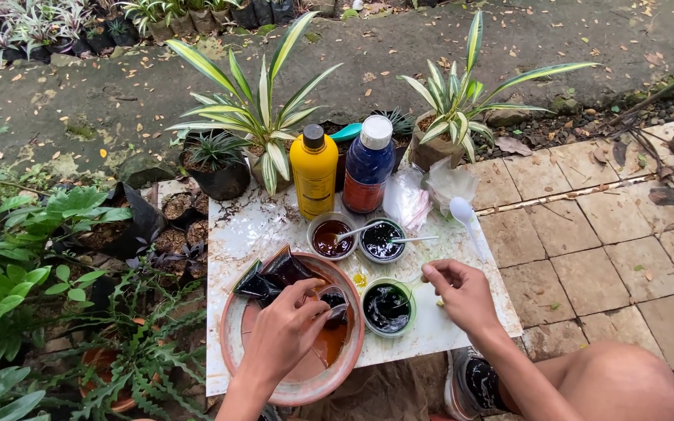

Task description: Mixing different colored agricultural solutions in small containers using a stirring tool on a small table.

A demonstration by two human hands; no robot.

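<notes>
My left hand (284, 331) reaches into a round terracotta bowl (232, 343) and pinches a dark, wet plastic bag (274, 274) that lies over brown liquid. My right hand (462, 292) rests on the white marble tabletop (251, 226), fingers curled by the rim of a small green cup (388, 308) of dark liquid; whether it holds anything is unclear. Behind stand two more small cups, one with brown liquid (331, 236) and one with dark liquid (381, 239), each with a spoon in it. A yellow bottle (313, 173) and a blue bottle (368, 165) stand at the table's back.
A white plastic spoon (462, 212) and crumpled clear bags (411, 199) lie at the back right. Potted plants (255, 117) crowd the table's far edge and left side. Tiled paving (587, 257) lies to the right; my knee (618, 382) is at bottom right.
</notes>
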